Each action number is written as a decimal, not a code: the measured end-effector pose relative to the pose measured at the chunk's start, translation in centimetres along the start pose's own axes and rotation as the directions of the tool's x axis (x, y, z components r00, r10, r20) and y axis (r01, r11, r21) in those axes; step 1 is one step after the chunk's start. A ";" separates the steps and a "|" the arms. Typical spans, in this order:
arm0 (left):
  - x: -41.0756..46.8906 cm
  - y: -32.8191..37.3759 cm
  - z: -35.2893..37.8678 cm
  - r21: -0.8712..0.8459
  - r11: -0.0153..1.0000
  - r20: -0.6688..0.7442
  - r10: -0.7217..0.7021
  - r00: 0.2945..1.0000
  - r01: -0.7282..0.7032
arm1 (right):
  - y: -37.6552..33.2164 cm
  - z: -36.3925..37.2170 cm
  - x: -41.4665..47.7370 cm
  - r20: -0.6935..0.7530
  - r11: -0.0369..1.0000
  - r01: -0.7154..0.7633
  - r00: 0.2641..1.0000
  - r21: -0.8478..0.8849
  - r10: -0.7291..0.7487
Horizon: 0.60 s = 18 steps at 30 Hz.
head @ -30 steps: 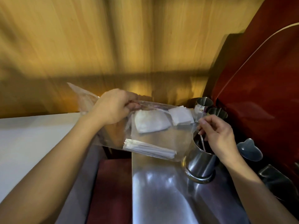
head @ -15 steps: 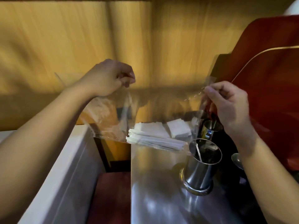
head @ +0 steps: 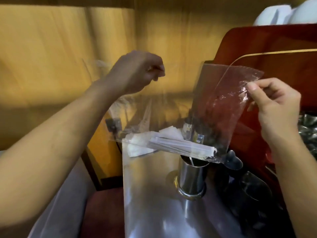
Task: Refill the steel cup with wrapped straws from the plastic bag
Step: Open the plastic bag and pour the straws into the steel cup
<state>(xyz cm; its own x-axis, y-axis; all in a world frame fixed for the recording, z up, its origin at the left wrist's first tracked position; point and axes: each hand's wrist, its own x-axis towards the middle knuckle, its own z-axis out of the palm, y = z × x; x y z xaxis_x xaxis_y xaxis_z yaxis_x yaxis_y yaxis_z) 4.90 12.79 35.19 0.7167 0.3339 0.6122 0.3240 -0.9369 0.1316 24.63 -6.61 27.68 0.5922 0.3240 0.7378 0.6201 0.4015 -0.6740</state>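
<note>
You are at the bag-opening step: no straws have been transferred yet. Your left hand is closed in a pinch on one upper edge of the plastic bag, toward 10 o'clock, and the fingers of your right hand pinch the opposite edge at 3 o'clock, so the bag hangs stretched between them. The wrapped straws lie as a flat bundle in the bottom of the bag, with some folded white paper just behind them. The bundle's right end sits directly above the mouth of the steel cup, which stands upright on the table toward 6 o'clock and appears nearly empty; a single thin stick leans inside it. Whether the bag mouth is already parted cannot be confirmed through the clear film. Next, spread the opening, keep one hand holding the bag, reach in with the other, grip the bundle, and stand it end-down in the cup.
</note>
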 end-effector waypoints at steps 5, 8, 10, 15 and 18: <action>1.8 2.7 1.7 -0.062 0.994 0.023 0.086 0.996 -0.085 | -1.0 -3.5 -0.4 -0.062 0.997 -0.011 0.998 -0.082 0.005; 2.8 4.4 2.9 -0.112 0.987 0.032 0.120 0.992 -0.116 | -1.5 -5.4 -0.6 -0.107 0.991 -0.017 0.994 -0.136 0.003; 3.2 5.3 3.8 -0.139 0.982 0.033 0.136 0.990 -0.131 | -1.6 -6.6 -0.8 -0.131 0.982 -0.028 0.991 -0.186 0.004; 3.7 6.6 6.7 -0.174 0.978 0.085 0.134 0.987 -0.118 | -1.3 -8.8 -1.7 -0.125 0.962 -0.064 0.992 -0.266 0.032; 3.6 7.1 8.2 -0.220 0.971 0.153 0.126 0.980 -0.091 | -0.7 -9.5 -2.3 -0.134 0.955 -0.095 0.989 -0.279 0.059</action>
<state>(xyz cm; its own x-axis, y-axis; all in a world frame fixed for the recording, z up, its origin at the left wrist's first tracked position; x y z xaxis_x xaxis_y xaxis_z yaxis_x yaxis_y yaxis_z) 14.87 8.18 31.90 0.8381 0.2248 0.4971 0.1136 -0.9631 0.2440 27.75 -15.79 26.13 0.6917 0.2294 0.6848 0.6798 0.1134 -0.7246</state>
